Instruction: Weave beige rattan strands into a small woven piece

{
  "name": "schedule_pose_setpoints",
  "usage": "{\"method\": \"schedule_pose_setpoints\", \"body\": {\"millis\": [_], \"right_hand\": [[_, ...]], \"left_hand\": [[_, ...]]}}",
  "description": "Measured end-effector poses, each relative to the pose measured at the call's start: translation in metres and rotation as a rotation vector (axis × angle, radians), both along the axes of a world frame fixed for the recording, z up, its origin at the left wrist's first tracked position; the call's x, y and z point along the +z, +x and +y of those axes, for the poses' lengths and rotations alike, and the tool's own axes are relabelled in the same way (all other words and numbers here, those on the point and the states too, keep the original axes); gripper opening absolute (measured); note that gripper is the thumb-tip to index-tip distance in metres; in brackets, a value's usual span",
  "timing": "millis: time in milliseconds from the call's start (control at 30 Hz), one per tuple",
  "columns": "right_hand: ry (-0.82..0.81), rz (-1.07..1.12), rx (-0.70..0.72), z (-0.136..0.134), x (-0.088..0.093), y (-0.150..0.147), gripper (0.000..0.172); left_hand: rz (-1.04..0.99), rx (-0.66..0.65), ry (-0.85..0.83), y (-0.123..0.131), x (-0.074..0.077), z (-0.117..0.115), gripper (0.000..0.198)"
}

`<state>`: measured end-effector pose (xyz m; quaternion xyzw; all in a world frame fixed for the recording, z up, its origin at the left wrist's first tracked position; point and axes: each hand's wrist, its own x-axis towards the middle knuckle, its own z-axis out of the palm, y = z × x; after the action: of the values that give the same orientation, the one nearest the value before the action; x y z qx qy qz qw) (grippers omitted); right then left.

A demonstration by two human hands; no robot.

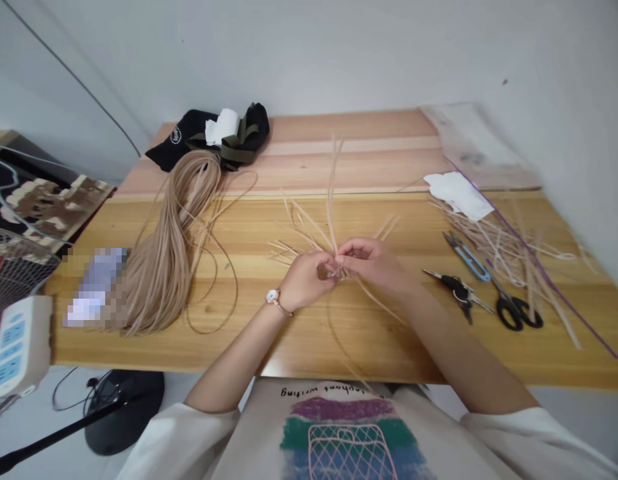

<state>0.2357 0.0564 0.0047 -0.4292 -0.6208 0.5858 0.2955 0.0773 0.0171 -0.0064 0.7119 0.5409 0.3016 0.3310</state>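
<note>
Both my hands meet over the middle of the wooden table [339,333]. My left hand [309,280], with a watch on its wrist, and my right hand [373,263] are closed in a pinch on a small crossing of thin rattan strands [331,220]. The pale strands fan out from between my fingers toward the back and the sides. One long strand stands up toward the far edge.
A thick coil of rattan cord [171,253] lies at the left. At the right are black scissors [513,307], keys [459,288], blue snips [467,255], cut strands [519,247] and white paper [459,193]. A black bag [213,137] sits at the back.
</note>
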Motion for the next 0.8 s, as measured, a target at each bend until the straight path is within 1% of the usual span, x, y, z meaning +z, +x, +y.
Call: {"method": "schedule_pose_setpoints", "body": {"millis": [100,200,267,367,500,600,667,700,800], "right_hand": [[-0.067,-0.04,-0.047,0.007,0.002,-0.005,0.022],[-0.064,-0.059,-0.069,0.017,0.004,-0.009,0.02],[-0.061,-0.044,-0.049,0.024,0.006,-0.013,0.019],[-0.122,-0.016,-0.001,0.034,0.005,-0.018,0.019],[-0.28,0.008,0.003,0.044,-0.001,-0.025,0.022],[-0.373,0.076,-0.085,0.047,-0.008,-0.03,0.032],[-0.381,0.135,-0.145,0.048,-0.012,-0.032,0.04],[-0.372,0.152,-0.161,0.049,-0.014,-0.032,0.042],[-0.334,0.124,-0.149,0.049,-0.02,-0.033,0.037]], "left_hand": [[-0.09,0.001,-0.059,0.0,-0.006,0.005,0.013],[-0.166,0.006,-0.065,0.0,-0.012,0.013,0.012],[-0.18,0.013,-0.037,-0.001,-0.014,0.018,0.009],[-0.199,0.034,0.01,-0.002,-0.016,0.022,0.009],[-0.259,0.081,0.015,-0.003,-0.022,0.021,0.015],[-0.32,0.138,-0.012,-0.002,-0.026,0.02,0.017],[-0.427,0.178,-0.05,-0.001,-0.028,0.019,0.024],[-0.485,0.185,-0.069,-0.001,-0.029,0.018,0.027],[-0.578,0.145,-0.077,-0.001,-0.03,0.018,0.029]]}}
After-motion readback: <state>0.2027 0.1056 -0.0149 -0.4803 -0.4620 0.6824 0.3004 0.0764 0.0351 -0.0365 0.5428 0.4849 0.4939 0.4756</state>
